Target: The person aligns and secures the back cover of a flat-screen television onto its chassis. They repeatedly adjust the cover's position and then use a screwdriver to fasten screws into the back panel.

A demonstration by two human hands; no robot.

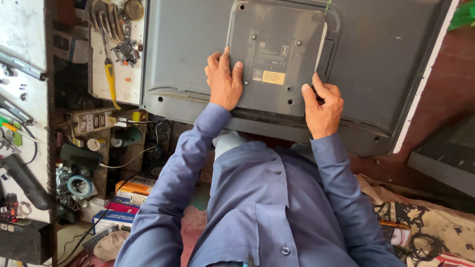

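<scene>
Head view is cropping the TV [386, 59]; left hand [224, 81] and right hand [322, 106] are pressing its raised panel [277, 54], fingers spread, grasping nothing.

head cam | looks steeply down | close over television back [198, 59] | single view

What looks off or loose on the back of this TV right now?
The raised rear cover looks partly lifted: a pale gap shows along its right edge, by the right hand. The left hand presses its left edge. No cracks or spills visible.
</scene>
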